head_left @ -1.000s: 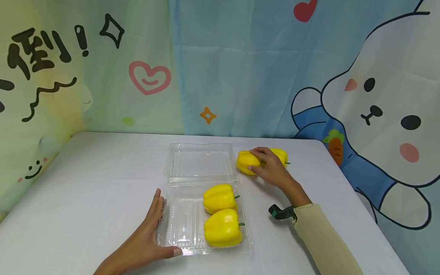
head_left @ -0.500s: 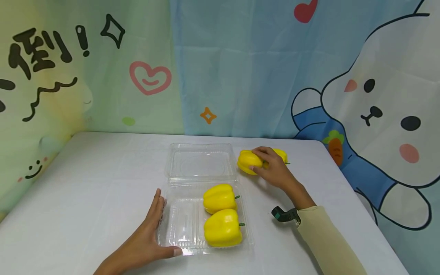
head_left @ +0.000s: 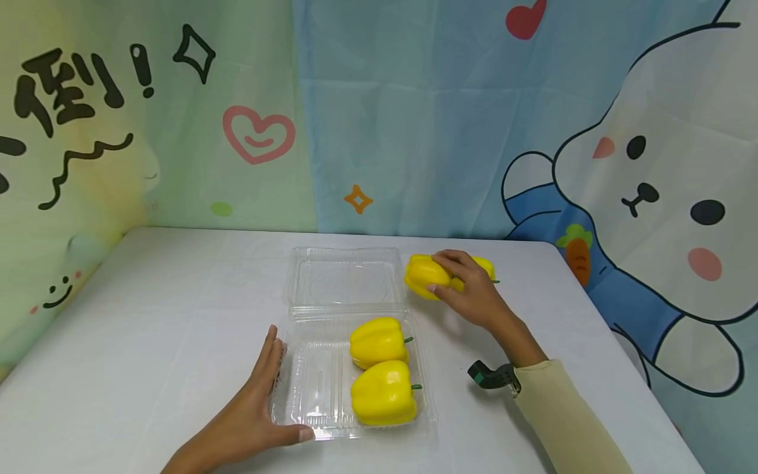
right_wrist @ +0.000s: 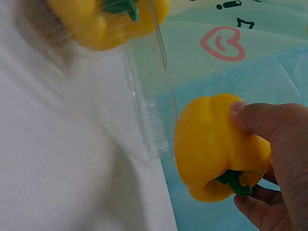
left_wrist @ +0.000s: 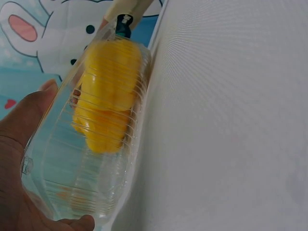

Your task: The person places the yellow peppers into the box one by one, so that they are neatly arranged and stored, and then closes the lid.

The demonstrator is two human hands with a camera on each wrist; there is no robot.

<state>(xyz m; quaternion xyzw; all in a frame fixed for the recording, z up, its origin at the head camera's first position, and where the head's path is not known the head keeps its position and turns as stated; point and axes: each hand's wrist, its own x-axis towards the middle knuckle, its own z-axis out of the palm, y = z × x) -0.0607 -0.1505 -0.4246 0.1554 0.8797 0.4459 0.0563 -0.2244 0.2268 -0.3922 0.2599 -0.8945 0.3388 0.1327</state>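
Observation:
In the head view my right hand (head_left: 468,286) pinches a yellow bell pepper (head_left: 425,275) between thumb and fingers. Its green stem shows below my thumb in the right wrist view, where the pepper (right_wrist: 214,144) hangs near the box's edge. Another yellow pepper (head_left: 485,266) lies behind that hand, partly hidden. Two more peppers, one farther (head_left: 377,342) and one nearer (head_left: 383,394), lie in the right half of a clear plastic clamshell box (head_left: 314,401). My left hand (head_left: 251,401) rests spread at the box's near left corner, fingers straight along its side and thumb at the front edge.
The clamshell's lid (head_left: 346,280) lies folded back behind its base. All stands on a white-covered table (head_left: 177,316). A printed cloth backdrop (head_left: 414,118) hangs behind the table. A black wrist camera (head_left: 491,375) juts out beside the right sleeve (head_left: 562,408).
My right hand has raised the pepper slightly and drawn it a little to the left. The left hand, the box and the peppers in it stay where they were.

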